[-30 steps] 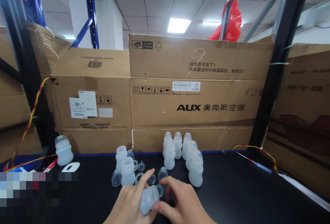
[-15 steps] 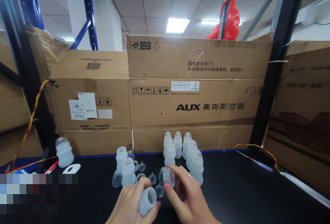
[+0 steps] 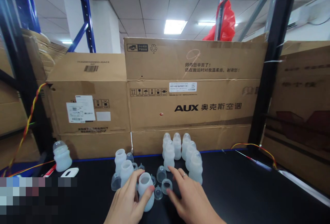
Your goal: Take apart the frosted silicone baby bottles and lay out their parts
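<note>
My left hand (image 3: pixel 127 201) grips an uncapped frosted white bottle (image 3: pixel 145 191), held upright on the black tabletop (image 3: pixel 244 189). My right hand (image 3: pixel 192 200) rests beside it with fingers spread. Its thumb and forefinger flank a clear screw ring (image 3: pixel 166 185) lying on the table; I cannot tell whether they touch it. A clear dome cap (image 3: pixel 161 173) and small clear teats (image 3: pixel 158 193) lie just beyond. Two more uncapped bottles (image 3: pixel 123 166) stand to the left, and several capped bottles (image 3: pixel 180 150) cluster behind my right hand.
Large cardboard boxes (image 3: pixel 190 93) wall off the back of the table. A lone capped bottle (image 3: pixel 62 155) and a small white object (image 3: pixel 70 172) sit at the far left. Black rack posts (image 3: pixel 266 76) stand right and left, with red-yellow wires (image 3: pixel 254 147) along the edge.
My left hand turned the bottle from tilted to upright on the table. My right hand had lifted a clear ring or cap; now a ring lies on the table and the fingers have spread.
</note>
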The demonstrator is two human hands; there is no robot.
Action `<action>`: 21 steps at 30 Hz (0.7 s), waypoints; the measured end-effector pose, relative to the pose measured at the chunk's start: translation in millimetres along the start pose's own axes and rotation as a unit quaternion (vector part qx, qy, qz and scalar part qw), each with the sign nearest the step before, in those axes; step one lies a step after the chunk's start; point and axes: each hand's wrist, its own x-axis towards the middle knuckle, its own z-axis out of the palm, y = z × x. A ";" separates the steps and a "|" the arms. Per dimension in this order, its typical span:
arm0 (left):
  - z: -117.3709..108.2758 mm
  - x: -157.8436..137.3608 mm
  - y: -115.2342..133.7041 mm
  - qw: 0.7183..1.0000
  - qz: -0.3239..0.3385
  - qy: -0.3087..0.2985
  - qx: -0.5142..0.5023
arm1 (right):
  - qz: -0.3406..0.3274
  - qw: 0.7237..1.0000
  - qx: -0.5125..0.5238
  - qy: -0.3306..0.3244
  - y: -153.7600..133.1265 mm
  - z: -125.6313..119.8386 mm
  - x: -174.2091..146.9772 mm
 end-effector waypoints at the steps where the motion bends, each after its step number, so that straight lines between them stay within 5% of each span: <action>1: 1.3 0.0 0.5 1.000 -0.008 0.002 -0.018 | -0.013 0.998 -0.002 0.055 0.9 -4.9 0.9; 4: 7.3 -1.3 -1.2 0.999 -0.012 0.034 -0.038 | 0.006 0.968 -0.024 0.250 9.8 -22.7 4.7; 6: 9.7 -2.0 -3.0 0.998 0.002 0.060 -0.018 | 0.064 0.948 -0.057 0.307 20.5 -35.1 7.7; 11: 4.0 -0.2 -1.7 0.982 0.115 0.137 0.066 | 0.158 0.959 -0.107 0.210 45.7 -54.6 12.3; 15: -0.6 3.3 -0.7 0.962 0.200 0.153 0.108 | 0.098 0.967 -0.084 0.218 44.2 -54.0 9.7; 21: -2.6 6.3 -7.1 0.951 0.216 0.166 0.144 | -0.012 0.957 0.110 0.268 15.1 -40.8 0.9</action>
